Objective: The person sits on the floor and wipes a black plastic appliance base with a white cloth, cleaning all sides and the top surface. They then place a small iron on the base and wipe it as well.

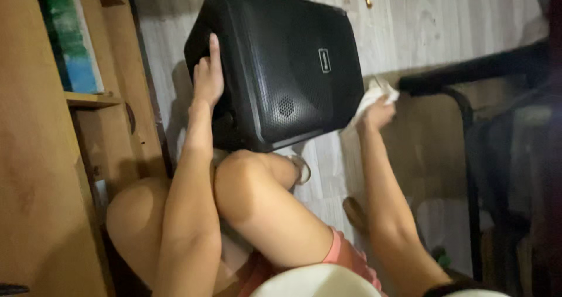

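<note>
Black speaker (287,68) sits on pale wood floor (445,21), far from knees. Left hand (208,77) lies flat on its left edge, fingers loose, not clenched. Right hand (377,112) grips white cloth (372,95) at speaker's right side.

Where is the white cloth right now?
The crumpled white cloth is in the right hand, pressed against the right edge of the big black speaker.

Black mesh-fronted speaker (281,68), white cloth (370,99), pale grey plank floor (433,21), pink shorts (345,256)
</note>
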